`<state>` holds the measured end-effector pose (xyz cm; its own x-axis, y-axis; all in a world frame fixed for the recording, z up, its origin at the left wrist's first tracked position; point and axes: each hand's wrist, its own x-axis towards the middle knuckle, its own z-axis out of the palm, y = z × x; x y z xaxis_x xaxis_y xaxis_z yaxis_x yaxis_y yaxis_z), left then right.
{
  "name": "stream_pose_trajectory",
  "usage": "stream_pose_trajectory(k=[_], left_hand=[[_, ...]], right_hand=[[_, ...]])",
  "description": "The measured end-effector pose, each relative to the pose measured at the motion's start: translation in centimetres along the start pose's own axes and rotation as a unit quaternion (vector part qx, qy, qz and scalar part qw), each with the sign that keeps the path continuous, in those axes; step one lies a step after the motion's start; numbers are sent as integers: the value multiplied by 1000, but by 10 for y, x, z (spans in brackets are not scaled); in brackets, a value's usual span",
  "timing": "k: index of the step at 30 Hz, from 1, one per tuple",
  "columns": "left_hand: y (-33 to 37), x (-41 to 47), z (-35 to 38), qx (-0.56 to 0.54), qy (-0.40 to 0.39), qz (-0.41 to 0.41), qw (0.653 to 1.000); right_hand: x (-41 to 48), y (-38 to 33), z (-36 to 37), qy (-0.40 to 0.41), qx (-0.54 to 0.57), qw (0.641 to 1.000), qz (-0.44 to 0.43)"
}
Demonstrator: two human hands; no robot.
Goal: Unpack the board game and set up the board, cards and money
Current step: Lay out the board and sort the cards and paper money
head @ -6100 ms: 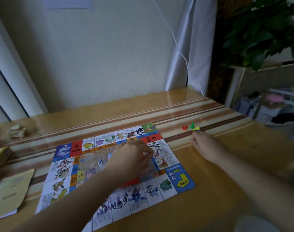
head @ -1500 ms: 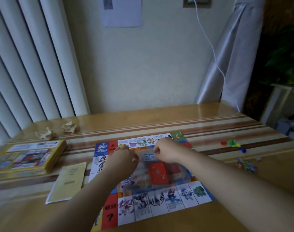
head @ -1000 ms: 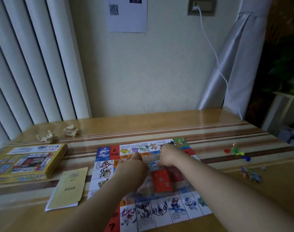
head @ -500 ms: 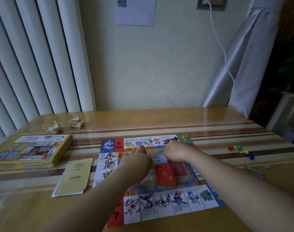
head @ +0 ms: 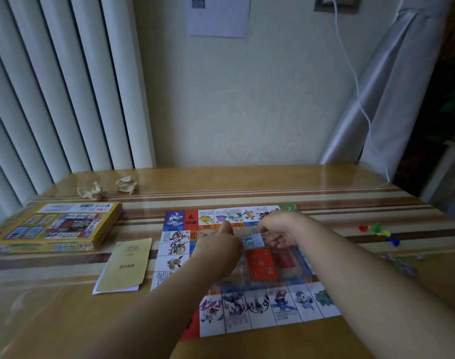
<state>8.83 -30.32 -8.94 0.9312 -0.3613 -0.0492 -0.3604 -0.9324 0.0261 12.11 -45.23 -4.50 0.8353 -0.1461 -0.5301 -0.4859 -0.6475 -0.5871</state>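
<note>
Found blue pack [head: 252, 240] of cards or notes over middle of board [head: 283, 308], just beyond red deck [head: 260, 264]. Judged light, thin, bendable and likely slippery; best pinched at short ends, not by the faces. Logged right hand [head: 279, 229] pinching right end with curled fingers; could not read hold of left hand [head: 217, 248], set against left end, fingers hidden.

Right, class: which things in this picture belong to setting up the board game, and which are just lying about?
Belong to the job: game board; red card stack; small blue pack gripped by left hand and right hand; coloured pawns; yellow game box; yellow leaflet.
Just lying about: crumpled paper balls; white cable; wall sheet.
</note>
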Motion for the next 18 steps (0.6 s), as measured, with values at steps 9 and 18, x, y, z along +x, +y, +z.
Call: stream_pose_trajectory(k=[9, 18], left_hand=[[-3, -5, 6, -27, 28, 2, 999], [-3, -9, 4, -52, 30, -5, 998]], right_hand=[[3, 1, 5, 39, -23, 998, -37], [10, -8, 13, 36, -32, 993, -105]])
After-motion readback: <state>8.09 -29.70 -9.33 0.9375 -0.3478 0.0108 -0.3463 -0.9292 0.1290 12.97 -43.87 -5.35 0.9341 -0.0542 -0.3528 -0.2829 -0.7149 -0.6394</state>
